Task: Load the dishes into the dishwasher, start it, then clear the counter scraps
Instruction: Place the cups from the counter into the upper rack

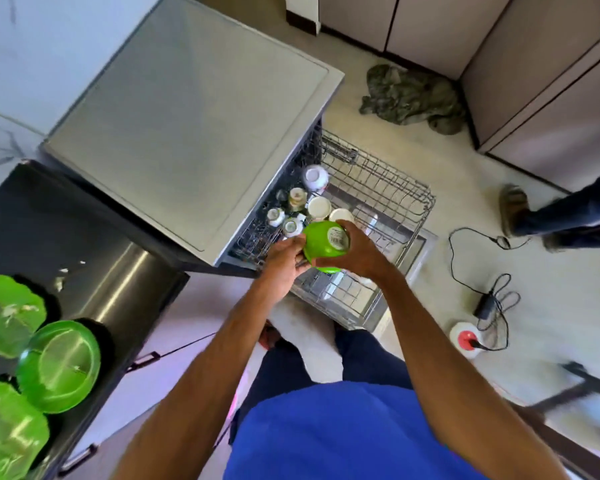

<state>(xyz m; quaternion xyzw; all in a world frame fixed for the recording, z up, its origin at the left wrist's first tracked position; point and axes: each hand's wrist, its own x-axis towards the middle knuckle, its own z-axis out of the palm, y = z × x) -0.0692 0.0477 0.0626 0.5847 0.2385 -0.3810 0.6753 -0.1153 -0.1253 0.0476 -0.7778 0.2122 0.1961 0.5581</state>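
Kitchen floor (395, 161) pale, rag heap near the cupboards. Dishwasher (187, 126) open, upper rack (378, 188) pulled out, white cups (315, 177) upside down at its inner end. Dark desk (66, 230) at left holds more green dishes (59, 365) waiting. Green bowl (324, 245) held upside down above the rack, both hands on it: left hand (284, 259) fingers at the rim, right hand (355, 252) fingers wrapped round the side. Looks like light, stiff plastic, maybe slick; rim grip is safest. Sticker on the bowl's base, print too small to read.
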